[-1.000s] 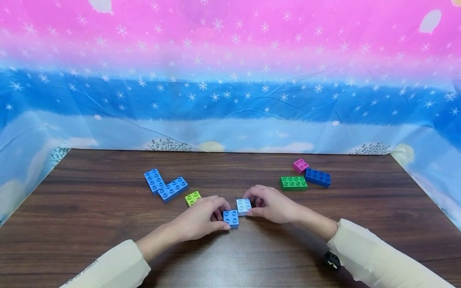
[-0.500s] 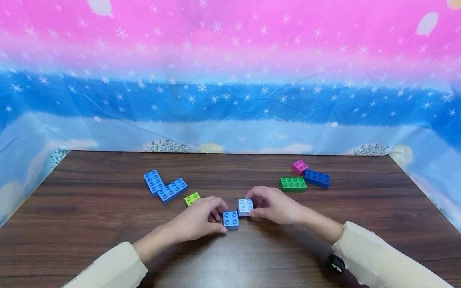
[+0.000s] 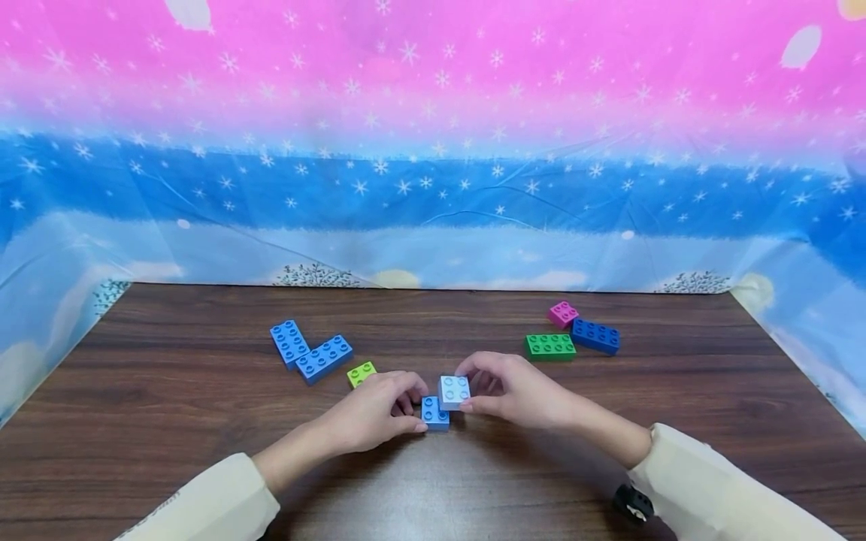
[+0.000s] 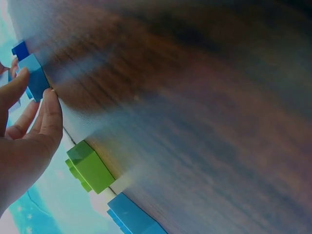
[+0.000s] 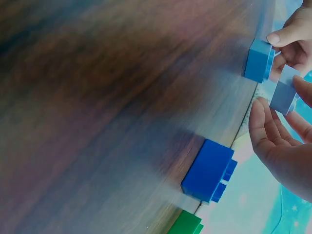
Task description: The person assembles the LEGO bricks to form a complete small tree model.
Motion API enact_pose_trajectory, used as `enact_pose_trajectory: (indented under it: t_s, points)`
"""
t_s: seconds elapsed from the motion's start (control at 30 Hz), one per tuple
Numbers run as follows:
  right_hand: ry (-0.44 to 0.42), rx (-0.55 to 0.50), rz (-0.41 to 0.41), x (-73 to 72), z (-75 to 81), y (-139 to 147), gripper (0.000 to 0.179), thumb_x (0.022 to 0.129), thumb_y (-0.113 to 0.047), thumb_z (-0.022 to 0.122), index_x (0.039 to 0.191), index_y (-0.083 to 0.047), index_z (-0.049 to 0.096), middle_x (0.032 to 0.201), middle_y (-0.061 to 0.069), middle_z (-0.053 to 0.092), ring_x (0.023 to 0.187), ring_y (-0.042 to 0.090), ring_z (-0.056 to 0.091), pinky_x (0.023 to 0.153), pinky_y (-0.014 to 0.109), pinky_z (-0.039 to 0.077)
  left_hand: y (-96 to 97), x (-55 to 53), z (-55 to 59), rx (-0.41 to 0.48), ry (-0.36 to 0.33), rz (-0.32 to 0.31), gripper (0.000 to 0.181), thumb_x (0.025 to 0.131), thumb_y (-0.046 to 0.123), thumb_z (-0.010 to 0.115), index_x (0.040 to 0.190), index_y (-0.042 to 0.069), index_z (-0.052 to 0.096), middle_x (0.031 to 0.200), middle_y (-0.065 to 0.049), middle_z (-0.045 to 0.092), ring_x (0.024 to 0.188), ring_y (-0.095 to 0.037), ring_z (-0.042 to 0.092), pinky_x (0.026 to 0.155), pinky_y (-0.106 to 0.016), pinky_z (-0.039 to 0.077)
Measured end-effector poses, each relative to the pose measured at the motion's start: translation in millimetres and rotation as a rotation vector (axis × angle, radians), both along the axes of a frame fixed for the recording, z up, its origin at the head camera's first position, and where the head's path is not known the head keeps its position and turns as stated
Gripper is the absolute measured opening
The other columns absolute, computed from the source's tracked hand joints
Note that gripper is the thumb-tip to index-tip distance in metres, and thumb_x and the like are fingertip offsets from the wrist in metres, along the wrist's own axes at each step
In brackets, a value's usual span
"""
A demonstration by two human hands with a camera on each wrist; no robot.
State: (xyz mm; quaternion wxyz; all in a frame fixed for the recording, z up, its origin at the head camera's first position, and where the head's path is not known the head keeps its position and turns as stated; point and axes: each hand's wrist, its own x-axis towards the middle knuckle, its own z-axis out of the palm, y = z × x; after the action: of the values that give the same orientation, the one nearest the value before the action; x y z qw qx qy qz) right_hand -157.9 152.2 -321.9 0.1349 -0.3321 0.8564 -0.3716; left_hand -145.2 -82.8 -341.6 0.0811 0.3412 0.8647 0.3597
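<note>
My left hand [image 3: 365, 413] pinches a blue two-by-two toy building brick [image 3: 434, 425] by its left side, and the brick stands on the wooden table. Between the thumb and fingers of my right hand [image 3: 517, 387] is a pale blue two-by-two brick [image 3: 454, 392]. It is raised off the table and overlaps the blue brick's back right corner in the head view. In the right wrist view the pale brick [image 5: 283, 90] is held higher than the blue brick [image 5: 258, 61], studs facing up and a gap between them.
A lime brick [image 3: 361, 373] sits just behind my left hand. Two longer blue bricks [image 3: 289, 343] lie touching farther left. At the back right are a green brick [image 3: 551, 347], a dark blue brick [image 3: 595, 336] and a pink brick [image 3: 562, 314]. A printed cloth [image 3: 433, 188] hangs behind the table.
My right hand has lifted the pale blue brick from beside the blue one and brought it left, over the blue brick's corner. My left hand has stayed almost still.
</note>
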Motion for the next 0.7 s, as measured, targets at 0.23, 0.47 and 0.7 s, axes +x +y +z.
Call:
enact_pose_trajectory:
  t_s: [0.23,0.47,0.7]
  points:
    - [0.031,-0.015,0.028,3.2,-3.4,-8,0.026,0.083,-0.016,0.068,0.106,-0.008,0.058,0.089,-0.001,0.06,0.079,0.01,0.057,0.068,0.026,0.049,1.3,0.5,-1.0,-0.003,0.011,0.012,0.028,0.077,0.009,0.073,0.099,0.0,0.058,0.087,-0.005,0.059,0.075,-0.013,0.058,0.064,-0.022,0.048]
    - [0.061,-0.017,0.042,4.1,-5.7,-14,0.025,0.083,-0.015,0.068,0.106,-0.008,0.058,0.088,-0.002,0.059,0.076,0.008,0.056,0.066,0.024,0.049,1.4,-0.2,-2.2,-0.002,0.013,0.015,0.027,0.077,0.008,0.073,0.098,-0.001,0.058,0.088,-0.007,0.059,0.075,-0.014,0.058,0.065,-0.021,0.048]
    - [0.073,-0.012,0.042,5.3,-6.2,-17,0.025,0.083,-0.015,0.068,0.105,-0.007,0.058,0.09,-0.002,0.059,0.075,0.008,0.056,0.066,0.023,0.049,1.1,0.4,-1.4,0.01,0.009,0.01,0.026,0.076,0.006,0.073,0.096,-0.001,0.057,0.087,-0.007,0.059,0.075,-0.014,0.058,0.065,-0.021,0.049]
